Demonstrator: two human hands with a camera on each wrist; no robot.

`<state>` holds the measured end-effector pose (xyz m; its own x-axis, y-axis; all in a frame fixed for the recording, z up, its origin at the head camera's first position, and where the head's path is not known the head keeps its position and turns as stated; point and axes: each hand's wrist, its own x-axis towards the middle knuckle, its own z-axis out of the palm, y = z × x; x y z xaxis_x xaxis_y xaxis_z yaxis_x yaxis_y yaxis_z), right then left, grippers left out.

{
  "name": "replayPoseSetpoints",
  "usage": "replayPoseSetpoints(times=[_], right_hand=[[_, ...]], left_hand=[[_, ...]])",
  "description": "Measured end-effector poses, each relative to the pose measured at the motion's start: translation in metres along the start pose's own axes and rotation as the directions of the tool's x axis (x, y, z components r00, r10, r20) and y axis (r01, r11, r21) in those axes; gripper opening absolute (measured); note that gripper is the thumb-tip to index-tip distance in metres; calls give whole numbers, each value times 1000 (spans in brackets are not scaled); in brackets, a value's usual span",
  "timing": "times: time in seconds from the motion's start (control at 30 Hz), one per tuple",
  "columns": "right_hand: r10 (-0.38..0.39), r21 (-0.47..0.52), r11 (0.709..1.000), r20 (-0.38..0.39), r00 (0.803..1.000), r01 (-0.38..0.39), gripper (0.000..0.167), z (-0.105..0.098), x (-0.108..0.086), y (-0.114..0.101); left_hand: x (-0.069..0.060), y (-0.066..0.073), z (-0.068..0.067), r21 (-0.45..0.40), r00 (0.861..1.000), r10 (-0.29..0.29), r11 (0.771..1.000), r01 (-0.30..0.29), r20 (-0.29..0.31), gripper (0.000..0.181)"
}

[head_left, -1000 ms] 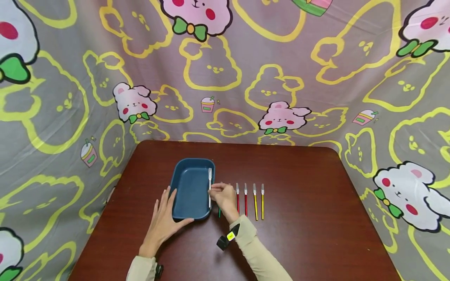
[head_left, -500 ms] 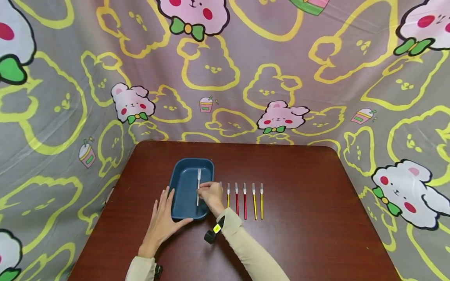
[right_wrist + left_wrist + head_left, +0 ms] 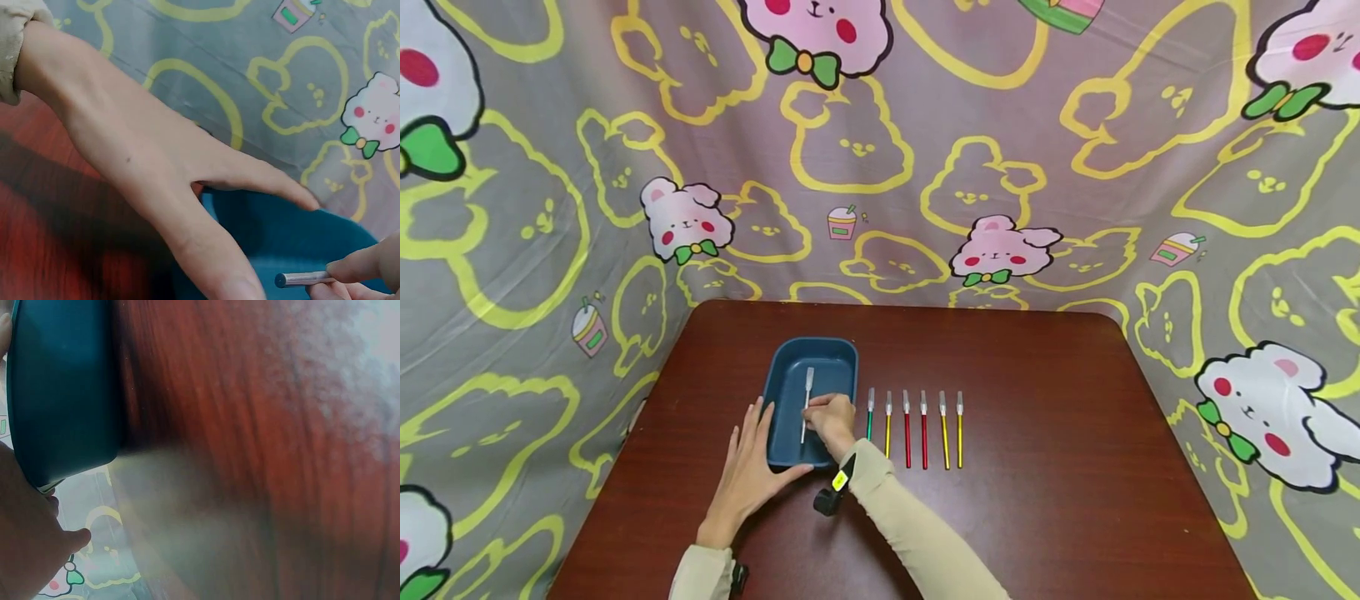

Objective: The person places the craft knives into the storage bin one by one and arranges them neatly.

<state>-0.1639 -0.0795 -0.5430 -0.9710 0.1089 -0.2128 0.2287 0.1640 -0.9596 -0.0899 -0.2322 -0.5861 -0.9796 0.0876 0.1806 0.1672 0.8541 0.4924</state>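
My right hand (image 3: 831,422) pinches a white-silver pen-like tool with a clear cap (image 3: 808,381) over the inside of a blue tray (image 3: 820,346). In the right wrist view the silver end of the tool (image 3: 303,278) sticks out from between the fingertips. Fingers spread, my left hand (image 3: 747,479) rests against the tray's left side and near corner; the right wrist view shows this left hand (image 3: 144,144) at the tray rim. Whether the tool touches the tray floor I cannot tell.
Right of the tray, several capped tools lie in a row on the brown table (image 3: 1037,392): a green one (image 3: 870,421), red ones (image 3: 924,437) and yellow ones (image 3: 959,437). A patterned cloth (image 3: 865,150) hangs behind and on both sides.
My right hand has moved left with the silver tool, from the tray's right wall to nearer its middle. The green tool has come into fuller view. My left hand has stayed in place.
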Motion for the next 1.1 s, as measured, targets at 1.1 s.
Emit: replayPoseSetpoints(times=[1.1], right_hand=[[72,-235,965,-180,981,-113,18,37,-5,18]], left_hand=[[-1,-3,0,-22,999,30,999,-30,-27,123]])
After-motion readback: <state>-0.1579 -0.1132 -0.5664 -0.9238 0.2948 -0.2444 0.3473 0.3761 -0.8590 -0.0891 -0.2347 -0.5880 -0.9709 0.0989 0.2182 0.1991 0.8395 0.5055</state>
